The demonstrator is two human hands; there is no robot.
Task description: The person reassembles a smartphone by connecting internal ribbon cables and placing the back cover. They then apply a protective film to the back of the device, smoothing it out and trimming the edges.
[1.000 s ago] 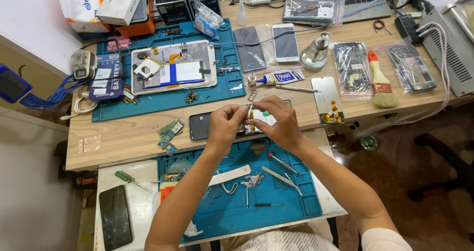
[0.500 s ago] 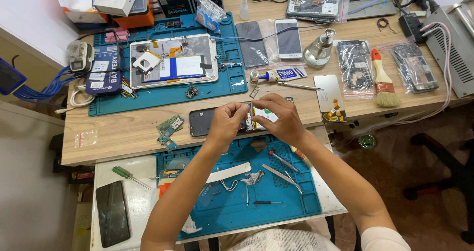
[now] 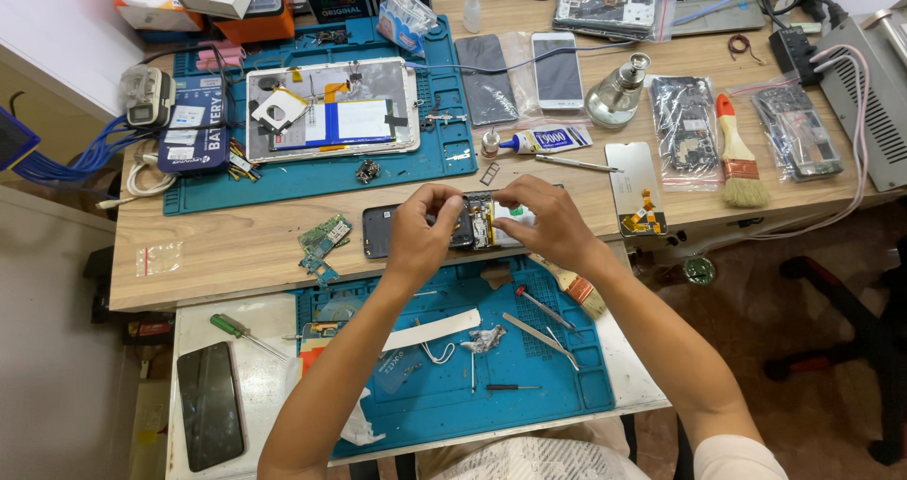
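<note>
One opened phone (image 3: 472, 227) is worked on with both hands at the front edge of the wooden tabletop (image 3: 236, 244), back cover off, internals exposed. It lies flat, just above the lower blue mat (image 3: 557, 385).

Left hand (image 3: 422, 230): fingers curled over the dark left half of the phone, grip closed on its edge. Right hand (image 3: 548, 220): fingertips pressed together on the right half, over a white part with a green spot; whether a tool is pinched there cannot be told.

Nearby items:
- Small green circuit boards (image 3: 321, 244) are seen left of the phone, apart from it.
- A brush (image 3: 572, 286) lies partly under the right wrist, on the lower mat's edge.
- Tweezers (image 3: 543, 338), a red-tipped pick (image 3: 543, 308) and a white strip (image 3: 430, 331) are laid on the lower mat.
- A green-handled screwdriver (image 3: 241, 334) and a dark phone (image 3: 210, 404) are placed on the white surface at lower left.
- An opened tablet (image 3: 331, 111) sits on the upper blue mat (image 3: 312, 173), well behind the phone.
- A glue tube (image 3: 543, 140) and a metal rod (image 3: 576, 163) lie behind the right hand.
- A screen part with orange flex (image 3: 638, 187) is near the right hand; a paintbrush with red handle (image 3: 737, 154) lies further right.
- Two phones (image 3: 524, 74) and a glass bottle (image 3: 619, 93) are set at the back.
</note>
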